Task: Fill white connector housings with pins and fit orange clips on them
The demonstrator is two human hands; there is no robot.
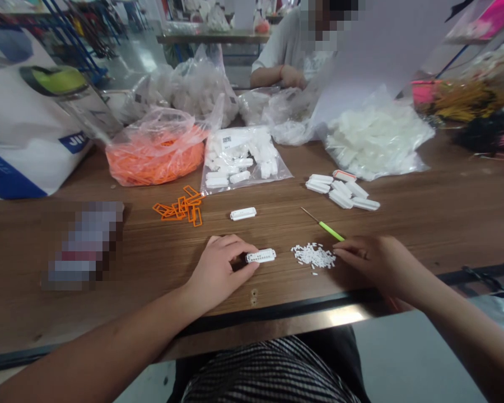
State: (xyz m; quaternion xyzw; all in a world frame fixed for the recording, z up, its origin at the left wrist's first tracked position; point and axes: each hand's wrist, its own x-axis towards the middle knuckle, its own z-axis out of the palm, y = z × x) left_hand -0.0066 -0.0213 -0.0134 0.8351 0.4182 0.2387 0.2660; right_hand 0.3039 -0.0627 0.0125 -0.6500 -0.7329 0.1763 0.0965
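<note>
My left hand (224,266) pinches a white plastic connector housing (261,256) with rows of small holes, between thumb and index finger, at the table's near side. To the right of it lies a loose pile of tiny white plugs (313,255). My right hand (372,260) is at the pile's right edge with thumb and fingertips pressed together; whatever they pinch is too small to make out. A pick with a thin metal shaft and green handle (331,230) lies just beyond the right fingertips. One more white connector housing (243,214) rests beyond my left hand.
Orange rectangular frames (180,208) lie loose before a bag of orange parts (157,148). Several white housings (342,193), one with an orange insert, sit at right. Bags of white parts (246,154) stand behind. A blurred box-like object (86,243) is left. A person (292,61) sits opposite.
</note>
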